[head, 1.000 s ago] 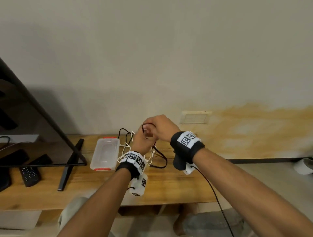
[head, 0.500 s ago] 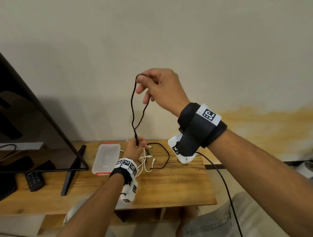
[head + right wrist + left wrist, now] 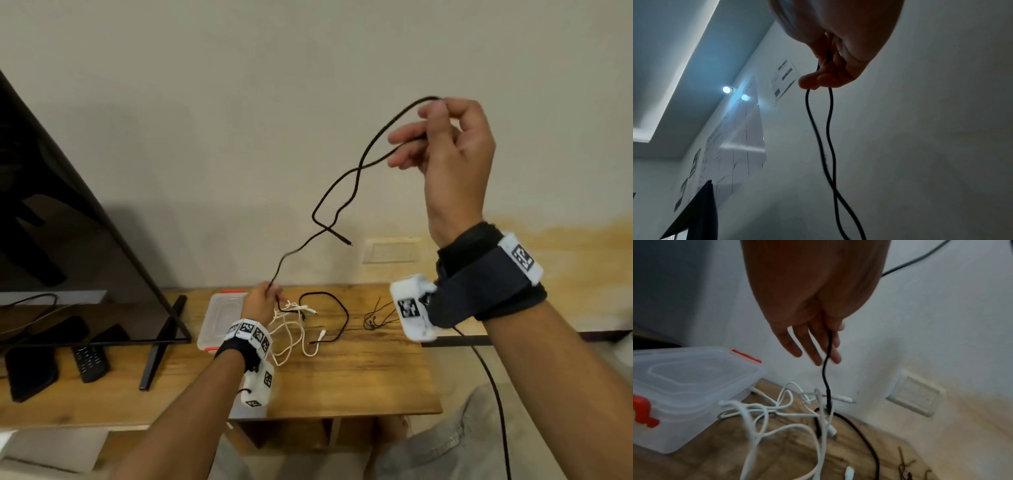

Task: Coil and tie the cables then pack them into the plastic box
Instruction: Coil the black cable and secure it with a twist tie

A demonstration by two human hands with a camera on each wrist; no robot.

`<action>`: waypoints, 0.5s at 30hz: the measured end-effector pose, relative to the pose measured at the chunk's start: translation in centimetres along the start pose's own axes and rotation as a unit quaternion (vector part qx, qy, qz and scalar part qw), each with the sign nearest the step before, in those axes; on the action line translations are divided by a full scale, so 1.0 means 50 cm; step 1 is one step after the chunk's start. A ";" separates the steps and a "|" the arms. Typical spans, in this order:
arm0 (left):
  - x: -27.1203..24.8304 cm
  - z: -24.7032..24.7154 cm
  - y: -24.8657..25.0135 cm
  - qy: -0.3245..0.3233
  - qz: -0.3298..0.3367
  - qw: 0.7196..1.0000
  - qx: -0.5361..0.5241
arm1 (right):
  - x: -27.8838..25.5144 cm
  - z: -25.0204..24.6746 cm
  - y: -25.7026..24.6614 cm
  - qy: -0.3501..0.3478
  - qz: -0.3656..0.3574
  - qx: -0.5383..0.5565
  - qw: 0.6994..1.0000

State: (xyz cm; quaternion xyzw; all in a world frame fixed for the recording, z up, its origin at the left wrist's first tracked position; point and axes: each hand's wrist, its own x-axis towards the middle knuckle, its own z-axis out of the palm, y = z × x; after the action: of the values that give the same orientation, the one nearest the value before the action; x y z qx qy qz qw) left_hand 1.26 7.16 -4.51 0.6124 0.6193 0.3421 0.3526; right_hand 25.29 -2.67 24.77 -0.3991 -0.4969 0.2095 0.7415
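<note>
The right hand [image 3: 448,150], raised high before the wall, hides its own fingertips where they pinch a bend of the thin black cable [image 3: 346,178]. The cable's two strands cross in mid-air; one ends free, the other runs down to the left hand [image 3: 262,303], pinched with the remaining fingers straight. Below, white cables [image 3: 291,329] tangle beside the lidded, red-clipped plastic box [image 3: 222,318] on the wooden table [image 3: 359,377].

No text can be read: the sheets on the wall [image 3: 784,78] at eleven o'clock are too blurred.
</note>
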 end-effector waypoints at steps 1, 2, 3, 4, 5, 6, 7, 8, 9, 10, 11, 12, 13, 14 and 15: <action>0.002 -0.005 0.008 0.015 0.017 0.999 -0.045 | -0.020 -0.012 0.016 -0.004 0.025 -0.003 1.000; 0.004 -0.012 0.019 0.029 0.033 0.996 -0.078 | -0.042 -0.024 0.035 -0.008 0.057 -0.008 0.998; 0.006 -0.020 0.037 0.043 0.048 0.993 -0.096 | -0.067 -0.035 0.055 -0.012 0.095 -0.013 0.995; 0.008 -0.031 0.058 0.056 0.063 0.991 -0.108 | -0.093 -0.043 0.078 -0.020 0.138 -0.019 0.990; 0.008 -0.043 0.085 0.067 0.075 0.987 -0.124 | -0.120 -0.049 0.103 -0.031 0.186 -0.027 0.982; 0.006 -0.057 0.113 0.078 0.087 0.983 -0.142 | -0.149 -0.054 0.131 -0.046 0.236 -0.032 0.970; 0.003 -0.071 0.141 0.088 0.101 0.979 -0.151 | -0.180 -0.057 0.158 -0.063 0.282 -0.031 0.957; 0.001 -0.082 0.165 0.100 0.118 0.977 -0.147 | -0.211 -0.061 0.188 -0.080 0.322 -0.031 0.943; -0.001 -0.092 0.183 0.111 0.137 0.975 -0.135 | -0.241 -0.063 0.218 -0.093 0.357 -0.031 0.929; -0.003 -0.100 0.196 0.116 0.157 0.973 -0.125 | -0.268 -0.065 0.252 -0.100 0.387 -0.033 0.916; -0.009 -0.104 0.207 0.113 0.171 0.971 -0.122 | -0.293 -0.067 0.284 -0.100 0.416 -0.034 0.903; -0.016 -0.105 0.213 0.104 0.175 0.971 -0.129 | -0.317 -0.068 0.318 -0.098 0.444 -0.042 0.890; -0.025 -0.103 0.216 0.094 0.177 0.970 -0.136 | -0.339 -0.070 0.353 -0.098 0.469 -0.065 0.875; -0.036 -0.100 0.216 0.086 0.180 0.970 -0.141 | -0.361 -0.073 0.388 -0.109 0.484 -0.113 0.861; -0.047 -0.094 0.216 0.080 0.182 0.970 -0.143 | -0.382 -0.077 0.421 -0.137 0.489 -0.177 0.843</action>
State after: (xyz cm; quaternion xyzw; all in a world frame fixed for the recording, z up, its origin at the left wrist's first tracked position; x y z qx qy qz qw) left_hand 2.81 5.00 7.19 0.6290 0.4683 0.5331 0.3177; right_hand 22.58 -5.17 -3.68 -0.6820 -0.3623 0.5062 0.3840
